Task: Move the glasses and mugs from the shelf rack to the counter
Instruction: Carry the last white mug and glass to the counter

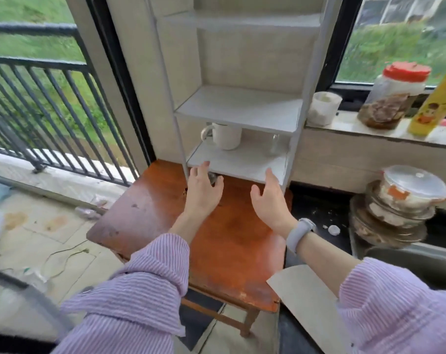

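A white shelf rack [238, 108] stands on a reddish wooden table [232, 241]. On its lowest shelf sit a white mug [225, 136] at the left, handle to the left, and a clear glass [275, 144] at the right. Under that shelf, a dark glassy object [213, 178] shows beside my left hand; what it is I cannot make out. My left hand [202, 191] is open in front of the shelf's left edge, fingers spread, holding nothing. My right hand [269, 200] is open below the shelf's right edge, also empty.
A black counter [319, 213] lies right of the table, with a stack of lidded bowls [400, 208] on it. On the window sill stand a white cup [323, 108], a red-lidded jar [393, 95] and a yellow bottle [436, 98]. A railing [50, 118] is at the left.
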